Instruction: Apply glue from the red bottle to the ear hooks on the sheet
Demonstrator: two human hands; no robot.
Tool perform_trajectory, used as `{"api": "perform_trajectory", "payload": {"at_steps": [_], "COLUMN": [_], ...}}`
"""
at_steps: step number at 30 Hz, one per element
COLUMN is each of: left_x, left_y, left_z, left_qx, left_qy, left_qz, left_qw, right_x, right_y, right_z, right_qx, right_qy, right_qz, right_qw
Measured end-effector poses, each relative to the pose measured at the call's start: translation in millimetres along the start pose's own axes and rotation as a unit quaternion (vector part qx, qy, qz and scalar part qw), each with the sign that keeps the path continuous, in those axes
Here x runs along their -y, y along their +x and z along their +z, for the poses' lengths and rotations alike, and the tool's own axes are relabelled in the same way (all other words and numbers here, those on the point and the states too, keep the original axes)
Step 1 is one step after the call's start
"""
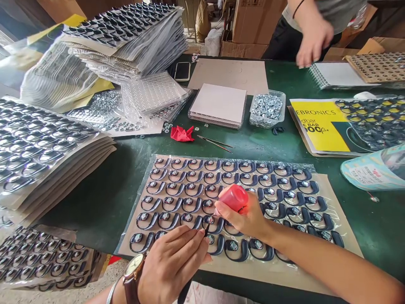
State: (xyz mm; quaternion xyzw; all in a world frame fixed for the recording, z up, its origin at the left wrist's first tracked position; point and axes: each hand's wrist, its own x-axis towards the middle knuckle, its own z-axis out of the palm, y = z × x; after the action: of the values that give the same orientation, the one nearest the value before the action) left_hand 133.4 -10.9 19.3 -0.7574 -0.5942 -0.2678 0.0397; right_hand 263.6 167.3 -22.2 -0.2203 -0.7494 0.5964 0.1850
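Observation:
A sheet [329,190] of several dark ear-hook parts in rows lies on the green table [95,198] in front of me. My right hand [245,217] grips a small red bottle [234,197], tilted down over the sheet's lower middle rows. My left hand [172,264], with a wristwatch [134,268], pinches a thin black tool [207,230] whose tip points at a part just below the bottle's mouth. The two hands are close together, almost touching.
Tall stacks of filled sheets [44,147] stand at left and back left [126,38]. A clear tub of metal washers [267,109], tweezers [215,142], a red scrap [182,133], white cards [218,103] and a phone [182,71] lie beyond. Another person's hand [311,40] works at far right.

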Motion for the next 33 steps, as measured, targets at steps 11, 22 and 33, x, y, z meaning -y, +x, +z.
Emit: {"api": "perform_trajectory", "payload": {"at_steps": [11,22,33], "left_x": [2,10,25], "left_y": [-2,-1,3], "left_z": [1.0,-0.5,0.9], "left_qx": [0.006,0.0,-0.022], "left_qy": [-0.022,-0.109,-0.22], "left_qz": [-0.002,-0.049,-0.173], "left_qw": [1.0,0.993,0.96], "right_x": [0,0,0], "right_y": [0,-2,-2], "right_z": [-1,-2,-2], "right_qx": [0.006,0.024,0.075], "right_qy": [-0.019,0.011,0.009], "right_qz": [-0.007,0.012,-0.007], "right_qw": [1.0,1.0,0.997]}}
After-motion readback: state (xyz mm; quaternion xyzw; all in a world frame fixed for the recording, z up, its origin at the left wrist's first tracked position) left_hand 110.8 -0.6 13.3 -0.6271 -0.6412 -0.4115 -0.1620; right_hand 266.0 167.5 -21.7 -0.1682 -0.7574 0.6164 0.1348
